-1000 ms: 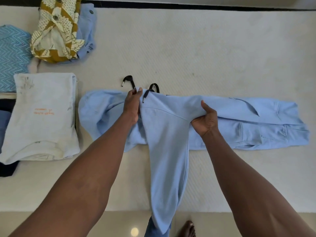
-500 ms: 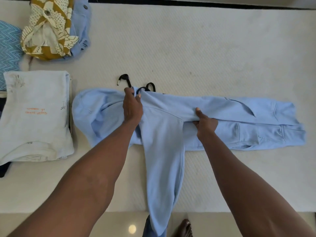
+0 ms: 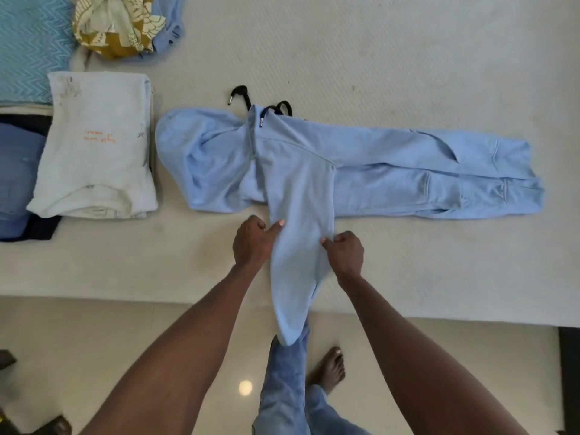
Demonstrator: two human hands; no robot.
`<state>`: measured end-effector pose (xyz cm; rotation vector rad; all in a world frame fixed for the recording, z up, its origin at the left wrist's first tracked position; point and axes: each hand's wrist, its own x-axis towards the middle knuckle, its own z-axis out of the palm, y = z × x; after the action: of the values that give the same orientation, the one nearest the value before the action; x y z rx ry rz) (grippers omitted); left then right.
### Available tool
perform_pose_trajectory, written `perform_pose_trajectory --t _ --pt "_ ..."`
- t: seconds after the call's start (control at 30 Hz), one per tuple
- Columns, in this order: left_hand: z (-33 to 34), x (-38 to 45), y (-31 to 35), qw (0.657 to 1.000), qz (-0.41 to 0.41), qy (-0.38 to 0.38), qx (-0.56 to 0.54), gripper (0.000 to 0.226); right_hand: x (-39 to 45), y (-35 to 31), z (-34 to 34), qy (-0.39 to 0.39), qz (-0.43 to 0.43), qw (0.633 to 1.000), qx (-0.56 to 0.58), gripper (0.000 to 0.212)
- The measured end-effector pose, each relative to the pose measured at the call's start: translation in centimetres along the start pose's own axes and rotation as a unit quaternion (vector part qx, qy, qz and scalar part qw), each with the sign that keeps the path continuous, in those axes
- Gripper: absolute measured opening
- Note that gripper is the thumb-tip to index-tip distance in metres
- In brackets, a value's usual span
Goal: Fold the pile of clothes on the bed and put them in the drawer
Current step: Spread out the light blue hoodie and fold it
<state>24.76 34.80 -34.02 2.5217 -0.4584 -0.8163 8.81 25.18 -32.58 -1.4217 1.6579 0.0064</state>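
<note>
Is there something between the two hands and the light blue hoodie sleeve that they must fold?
No. The left hand and the right hand already pinch the sleeve at its two edges, where it hangs over the bed edge.

The hoodie is laid across the bed, its sleeve hung over the near edge; left of the hoodie a folded top is set on a stack; behind that, further from the hoodie, a crumpled pile is left.
</note>
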Motion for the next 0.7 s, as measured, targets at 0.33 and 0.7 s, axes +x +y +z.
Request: perform_pose_trajectory --t 0.33,0.7 --pt "-0.5 -7.0 -3.0 0.973 -0.11 -0.091 -0.181 0.035 -5.4 5.0 -1.2 -0.169 0.077 0.964 0.189 0.028" --pt "-1.9 -12.3 -4.9 0.923 -0.149 -0.189 -0.301 0.022 -9.6 6.7 -2.8 -0.21 0.048 0.958 0.19 0.041"
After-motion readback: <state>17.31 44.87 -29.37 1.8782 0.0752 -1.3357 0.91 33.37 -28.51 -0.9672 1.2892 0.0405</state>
